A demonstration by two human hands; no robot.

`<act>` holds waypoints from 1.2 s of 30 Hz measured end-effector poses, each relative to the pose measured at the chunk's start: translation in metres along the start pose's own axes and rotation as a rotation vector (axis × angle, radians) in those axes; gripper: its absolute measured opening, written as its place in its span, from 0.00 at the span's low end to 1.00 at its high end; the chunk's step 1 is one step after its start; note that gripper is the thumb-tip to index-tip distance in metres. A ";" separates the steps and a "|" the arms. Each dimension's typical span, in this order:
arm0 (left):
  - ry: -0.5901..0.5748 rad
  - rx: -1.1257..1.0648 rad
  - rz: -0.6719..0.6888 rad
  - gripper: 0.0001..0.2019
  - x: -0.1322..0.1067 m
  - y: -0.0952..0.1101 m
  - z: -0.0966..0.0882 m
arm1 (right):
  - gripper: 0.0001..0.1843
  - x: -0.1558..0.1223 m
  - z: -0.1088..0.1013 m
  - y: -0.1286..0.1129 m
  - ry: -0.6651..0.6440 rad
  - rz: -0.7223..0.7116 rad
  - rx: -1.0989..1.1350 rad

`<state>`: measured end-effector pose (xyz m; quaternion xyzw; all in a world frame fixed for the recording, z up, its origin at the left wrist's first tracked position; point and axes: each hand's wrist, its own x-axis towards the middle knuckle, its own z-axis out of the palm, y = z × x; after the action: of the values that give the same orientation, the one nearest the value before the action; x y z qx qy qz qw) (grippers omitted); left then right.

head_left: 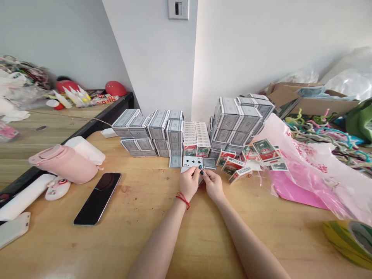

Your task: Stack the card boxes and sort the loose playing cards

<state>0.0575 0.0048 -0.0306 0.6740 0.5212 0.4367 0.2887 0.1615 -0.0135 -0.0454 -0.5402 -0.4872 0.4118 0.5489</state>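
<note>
My left hand (pixel 189 183) and my right hand (pixel 213 186) meet at the table's middle, fingers closed in a pinch. Between them shows a bit of a small white and grey thing, mostly covered by the fingers. Just beyond the left fingertips is a face-up three of spades playing card (pixel 192 161). Grey-backed cards flank it, one at the left (pixel 176 162) and another at the right (pixel 209 163). Behind stand two columns of card boxes (pixel 196 133) with red and green fronts. Several loose card boxes (pixel 231 165) lie to the right of my right hand.
Wrapped grey card bricks stand stacked at left (pixel 135 133) and right (pixel 232 122) before the wall. A black phone (pixel 98 198) and a pink bottle (pixel 65 162) lie at left. Pink plastic wrapping (pixel 305 178), a yellow tape roll (pixel 347 240) and a cardboard box (pixel 314 104) are at right.
</note>
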 end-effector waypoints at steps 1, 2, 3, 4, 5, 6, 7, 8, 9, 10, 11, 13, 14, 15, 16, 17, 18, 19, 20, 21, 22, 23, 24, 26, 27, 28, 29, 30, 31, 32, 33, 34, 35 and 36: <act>-0.001 0.002 0.010 0.15 0.000 -0.001 0.000 | 0.17 0.000 0.000 0.000 0.008 -0.001 0.009; 0.004 0.001 0.023 0.14 0.000 -0.001 0.001 | 0.17 0.001 -0.001 0.000 0.019 -0.002 0.023; 0.016 -0.007 0.038 0.12 0.001 -0.002 0.001 | 0.16 0.001 -0.001 0.000 0.037 -0.003 0.043; 0.032 -0.022 0.051 0.11 0.001 -0.002 0.001 | 0.16 0.002 -0.002 0.001 0.064 0.001 0.074; 0.053 -0.045 0.058 0.10 0.001 -0.003 0.001 | 0.15 0.004 -0.003 0.001 0.097 0.012 0.120; 0.073 -0.073 0.055 0.10 0.001 -0.003 0.002 | 0.15 0.005 -0.004 0.002 0.136 0.031 0.182; 0.091 -0.104 0.042 0.11 0.001 -0.003 0.002 | 0.15 0.007 -0.005 0.003 0.175 0.053 0.258; 0.099 -0.134 0.022 0.13 0.001 -0.003 0.003 | 0.14 0.008 -0.007 0.004 0.207 0.074 0.338; 0.100 -0.163 0.000 0.15 0.001 -0.003 0.004 | 0.14 0.009 -0.008 0.004 0.226 0.089 0.413; 0.097 -0.190 -0.020 0.16 0.001 -0.004 0.005 | 0.14 0.010 -0.008 0.004 0.232 0.097 0.475; 0.090 -0.215 -0.036 0.17 0.001 -0.004 0.005 | 0.13 0.010 -0.009 0.004 0.229 0.098 0.517; 0.078 -0.251 -0.056 0.16 0.001 -0.005 0.007 | 0.13 0.011 -0.009 0.003 0.212 0.093 0.552; 0.076 -0.262 -0.067 0.16 0.001 -0.005 0.007 | 0.13 0.010 -0.009 0.003 0.202 0.091 0.551; 0.075 -0.270 -0.079 0.15 0.002 -0.006 0.008 | 0.13 0.010 -0.009 0.002 0.192 0.089 0.544; 0.071 -0.276 -0.092 0.13 0.002 -0.006 0.008 | 0.14 0.009 -0.009 0.001 0.184 0.088 0.531; 0.062 -0.279 -0.104 0.12 0.002 -0.007 0.008 | 0.16 0.008 -0.009 0.000 0.177 0.084 0.513; 0.051 -0.278 -0.111 0.12 0.002 -0.007 0.008 | 0.18 0.008 -0.009 -0.001 0.172 0.077 0.489; 0.035 -0.272 -0.110 0.11 0.002 -0.007 0.008 | 0.22 0.008 -0.009 -0.002 0.169 0.064 0.460; 0.016 -0.263 -0.101 0.11 0.002 -0.008 0.008 | 0.24 0.008 -0.009 -0.002 0.165 0.048 0.427; -0.004 -0.253 -0.088 0.11 0.001 -0.008 0.007 | 0.26 0.008 -0.010 -0.002 0.164 0.032 0.391; -0.021 -0.245 -0.071 0.12 0.001 -0.007 0.007 | 0.26 0.008 -0.011 -0.002 0.166 0.019 0.354; -0.036 -0.241 -0.055 0.13 0.001 -0.007 0.007 | 0.25 0.008 -0.011 -0.001 0.172 0.011 0.320; -0.043 -0.242 -0.043 0.13 0.000 -0.007 0.006 | 0.24 0.009 -0.012 0.000 0.179 0.010 0.295; -0.032 -0.251 -0.033 0.14 0.000 -0.005 0.006 | 0.20 0.010 -0.013 0.003 0.202 0.020 0.280; -0.019 -0.255 -0.033 0.14 0.000 -0.005 0.005 | 0.19 0.010 -0.014 0.004 0.211 0.026 0.288; -0.004 -0.257 -0.034 0.13 0.000 -0.004 0.005 | 0.17 0.011 -0.014 0.005 0.216 0.032 0.302; 0.010 -0.259 -0.035 0.12 0.000 -0.003 0.004 | 0.16 0.011 -0.015 0.006 0.219 0.036 0.318; 0.022 -0.261 -0.037 0.12 0.000 -0.003 0.004 | 0.14 0.011 -0.015 0.007 0.220 0.039 0.329; 0.031 -0.265 -0.037 0.11 0.000 -0.003 0.004 | 0.13 0.011 -0.014 0.007 0.221 0.040 0.335; 0.041 -0.270 -0.037 0.10 0.001 -0.002 0.003 | 0.13 0.011 -0.014 0.007 0.222 0.041 0.336; 0.054 -0.277 -0.038 0.10 0.001 -0.002 0.003 | 0.12 0.011 -0.014 0.006 0.222 0.043 0.332; 0.067 -0.285 -0.040 0.09 0.001 -0.002 0.003 | 0.12 0.011 -0.014 0.005 0.217 0.047 0.325; 0.082 -0.290 -0.042 0.09 0.002 -0.002 0.002 | 0.12 0.011 -0.013 0.004 0.198 0.054 0.316; 0.096 -0.290 -0.042 0.09 0.003 -0.002 0.002 | 0.13 0.010 -0.013 0.002 0.165 0.062 0.303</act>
<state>0.0581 0.0081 -0.0326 0.5924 0.4800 0.5331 0.3667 0.1764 -0.0057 -0.0456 -0.4981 -0.3558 0.4515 0.6492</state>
